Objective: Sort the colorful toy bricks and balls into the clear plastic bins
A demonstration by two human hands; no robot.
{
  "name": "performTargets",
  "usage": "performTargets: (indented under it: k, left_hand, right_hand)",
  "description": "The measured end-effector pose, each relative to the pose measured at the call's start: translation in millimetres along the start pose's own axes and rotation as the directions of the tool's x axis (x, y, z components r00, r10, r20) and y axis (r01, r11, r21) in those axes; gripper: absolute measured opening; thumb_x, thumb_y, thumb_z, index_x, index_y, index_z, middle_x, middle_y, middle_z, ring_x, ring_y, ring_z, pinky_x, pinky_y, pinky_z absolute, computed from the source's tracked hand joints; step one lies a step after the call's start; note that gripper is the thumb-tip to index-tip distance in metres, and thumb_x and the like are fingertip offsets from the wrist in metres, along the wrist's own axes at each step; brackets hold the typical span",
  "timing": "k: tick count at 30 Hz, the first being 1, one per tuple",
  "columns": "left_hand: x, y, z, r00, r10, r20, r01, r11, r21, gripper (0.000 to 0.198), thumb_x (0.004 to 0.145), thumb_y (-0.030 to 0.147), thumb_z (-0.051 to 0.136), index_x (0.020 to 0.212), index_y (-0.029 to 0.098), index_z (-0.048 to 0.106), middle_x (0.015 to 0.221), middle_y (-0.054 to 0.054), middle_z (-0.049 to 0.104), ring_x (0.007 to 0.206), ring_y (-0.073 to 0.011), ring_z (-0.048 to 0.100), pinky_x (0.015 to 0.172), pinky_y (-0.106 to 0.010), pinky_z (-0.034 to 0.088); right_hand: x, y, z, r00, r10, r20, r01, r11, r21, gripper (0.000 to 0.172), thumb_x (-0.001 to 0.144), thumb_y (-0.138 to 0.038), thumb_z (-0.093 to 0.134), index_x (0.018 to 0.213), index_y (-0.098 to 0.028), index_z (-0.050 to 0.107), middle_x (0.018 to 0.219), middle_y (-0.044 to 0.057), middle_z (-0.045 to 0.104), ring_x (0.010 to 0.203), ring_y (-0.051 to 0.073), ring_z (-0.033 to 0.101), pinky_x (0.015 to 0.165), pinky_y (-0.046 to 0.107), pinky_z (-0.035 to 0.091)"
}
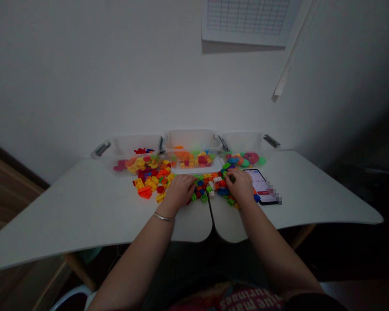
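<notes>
A heap of small coloured building bricks (155, 179) lies on the white table (84, 207) in front of three bins. My left hand (179, 191) rests palm down on the bricks near the middle, fingers curled over them; a thin bracelet is on that wrist. My right hand (241, 185) lies on the bricks to the right, fingers bent over green and blue pieces. What either hand holds is hidden under the fingers.
Three clear plastic bins stand against the wall: left bin (129, 149), middle bin (191, 142), right bin (246, 144), each with coloured pieces. A phone (262, 185) with a lit screen lies right of my right hand. A gap (210, 216) splits the two tabletops.
</notes>
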State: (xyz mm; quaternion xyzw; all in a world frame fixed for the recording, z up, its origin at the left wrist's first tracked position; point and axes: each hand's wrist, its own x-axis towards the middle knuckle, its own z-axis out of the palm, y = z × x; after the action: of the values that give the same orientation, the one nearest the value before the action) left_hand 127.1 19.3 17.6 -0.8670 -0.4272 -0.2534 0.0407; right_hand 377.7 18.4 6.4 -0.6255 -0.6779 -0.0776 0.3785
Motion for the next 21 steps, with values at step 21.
performTargets:
  k: [21]
  left_hand:
    - [-1.3, -3.2, -1.1, 0.999, 0.034, -0.038, -0.037, 0.996, -0.076, 0.022, 0.093, 0.023, 0.046, 0.101, 0.020, 0.066, 0.102, -0.008, 0.069, 0.099, -0.0212, 0.061, 0.091, -0.040, 0.047]
  right_hand:
    - [18.3, 6.7, 11.1, 0.911, 0.395, -0.121, -0.164, 0.614, 0.772, 0.032, 0.075, -0.052, 0.061, 0.078, -0.020, 0.061, 0.086, 0.006, 0.070, 0.085, 0.021, 0.066, 0.083, 0.039, 0.053]
